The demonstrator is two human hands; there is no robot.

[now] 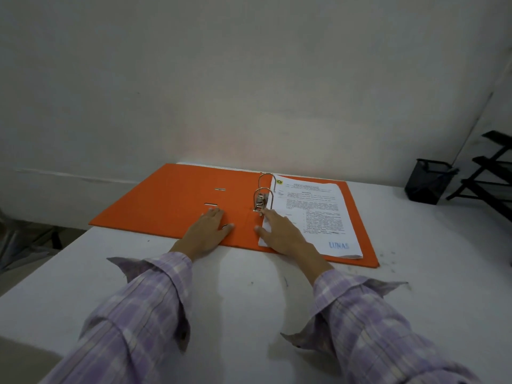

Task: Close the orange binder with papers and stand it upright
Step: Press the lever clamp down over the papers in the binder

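Orange lever-arch binder [171,200]: lies fully open and flat on the white table [249,295], at the far edge near the wall [221,79]; inner faces up. Its left cover reaches toward 10 o'clock and overhangs the table's left edge. Two narrow slots show in this cover.

Ring mechanism [263,195]: two metal arches standing upright at the spine, about 12 o'clock from the hands; a metal lever sits between them. Whether the arches are shut at the top cannot be told.

Stack of papers [313,214]: filed on the rings, lying on the right cover at 1 o'clock. Top sheet printed, small text unreadable; a yellow-green emblem at its upper left corner; blue stamp "LUNAS" [338,245] near its lower right corner.

Left hand [206,231]: palm down, fingers extended and together, pressed flat on the left cover just left of the spine; grips nothing.

Right hand [282,231]: palm down, fingers spread flat over the near left corner of the papers, index fingertip just beside the base of the lever; grips nothing.

Sleeves [144,309]: lilac plaid, cuffs unbuttoned and flared, on both forearms.

Black mesh pen holder [428,180]: upright on the table at 2 o'clock, well apart from the binder.

Black metal rack [487,173]: at 3 o'clock, partly cut off by the edge of view.
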